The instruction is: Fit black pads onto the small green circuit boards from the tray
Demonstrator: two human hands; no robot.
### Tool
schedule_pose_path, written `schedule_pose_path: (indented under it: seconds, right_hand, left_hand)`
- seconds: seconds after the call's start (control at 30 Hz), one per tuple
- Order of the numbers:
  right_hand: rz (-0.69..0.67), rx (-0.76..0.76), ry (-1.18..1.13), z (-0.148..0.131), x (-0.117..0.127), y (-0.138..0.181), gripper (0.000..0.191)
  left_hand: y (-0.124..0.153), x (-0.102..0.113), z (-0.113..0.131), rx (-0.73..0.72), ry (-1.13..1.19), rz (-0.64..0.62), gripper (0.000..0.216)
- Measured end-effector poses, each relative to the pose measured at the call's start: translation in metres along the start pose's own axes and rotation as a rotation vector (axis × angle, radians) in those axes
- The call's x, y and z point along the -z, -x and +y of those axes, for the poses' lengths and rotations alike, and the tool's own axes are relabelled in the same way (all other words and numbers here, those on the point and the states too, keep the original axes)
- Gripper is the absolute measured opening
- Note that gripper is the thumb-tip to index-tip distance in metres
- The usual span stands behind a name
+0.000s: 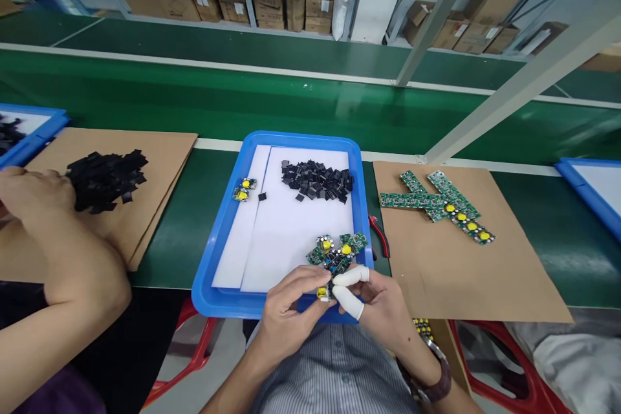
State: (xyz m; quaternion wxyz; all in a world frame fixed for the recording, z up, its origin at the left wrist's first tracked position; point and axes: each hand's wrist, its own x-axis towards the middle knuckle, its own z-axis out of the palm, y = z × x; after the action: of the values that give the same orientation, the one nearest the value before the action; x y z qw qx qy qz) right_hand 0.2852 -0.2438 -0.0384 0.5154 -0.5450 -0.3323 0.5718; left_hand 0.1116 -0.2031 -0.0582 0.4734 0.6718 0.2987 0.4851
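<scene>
Over the near rim of the blue tray (204, 297), my left hand (294, 310) pinches a small circuit board (323, 292) with a yellow part on it. My right hand (381, 307) wears white covers on thumb and forefinger. Those two fingertips are closed at the board's right edge; whatever is between them is too small to make out. Just beyond my fingers lies a heap of small green boards (339, 259), some with yellow parts. A pile of black square pieces (317, 181) lies at the tray's far side, and a single black square (262, 196) lies apart.
Two small boards (244, 189) lie at the tray's left. Red-handled pliers (380, 237) rest beside its right rim. Board strips (436, 204) lie on cardboard (475, 278) at right. On the left, a co-worker's hand (36, 191) touches a black heap (107, 178). A slanting post (509, 90) stands behind.
</scene>
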Motion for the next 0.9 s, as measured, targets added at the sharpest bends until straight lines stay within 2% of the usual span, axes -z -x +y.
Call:
schedule_pose_path:
  seconds: [0.13,0.27,0.33,0.4,0.47,0.53,0.6,0.7,0.9]
  right_hand:
    - [-0.035,-0.004,0.052,-0.0028,-0.0020,0.0007,0.012]
    - [-0.018,0.179,0.217,-0.0043,-0.0016,-0.0014,0.009]
    - [-0.033,0.197,0.203,-0.0029,-0.0026,-0.0034,0.010]
    - [-0.052,0.114,0.070,-0.0006,-0.0051,-0.0054,0.009]
    - [-0.029,0.056,-0.046,0.0011,-0.0082,-0.0061,0.018]
    - [0.006,0.061,-0.067,0.0015,-0.0101,-0.0054,0.026]
    - [0.010,0.064,-0.058,0.0002,-0.0102,-0.0039,0.023]
    - [-0.017,0.023,-0.089,-0.0034,-0.0077,-0.0026,0.017]
    - [0.003,-0.023,-0.087,-0.0076,-0.0080,-0.0049,0.020]
  left_hand:
    - [-0.0018,0.0012,-0.0008,-0.103,0.004,-0.002,0.048]
    - [-0.0034,0.0002,0.0003,-0.125,-0.056,-0.034,0.049]
    - [-0.0034,-0.0003,0.0008,-0.099,-0.087,-0.026,0.048]
    - [-0.0021,-0.0002,0.0006,-0.029,-0.100,0.003,0.047]
    - [0.0007,0.0003,-0.0004,0.059,-0.098,0.034,0.045]
    - [0.0038,0.0008,-0.0014,0.126,-0.088,0.058,0.044]
    - [0.0057,0.0008,-0.0018,0.143,-0.079,0.071,0.042]
    - [0.0046,0.0003,-0.0016,0.068,-0.085,0.051,0.042]
    - [-0.0018,-0.0018,-0.0020,-0.132,-0.086,0.019,0.051]
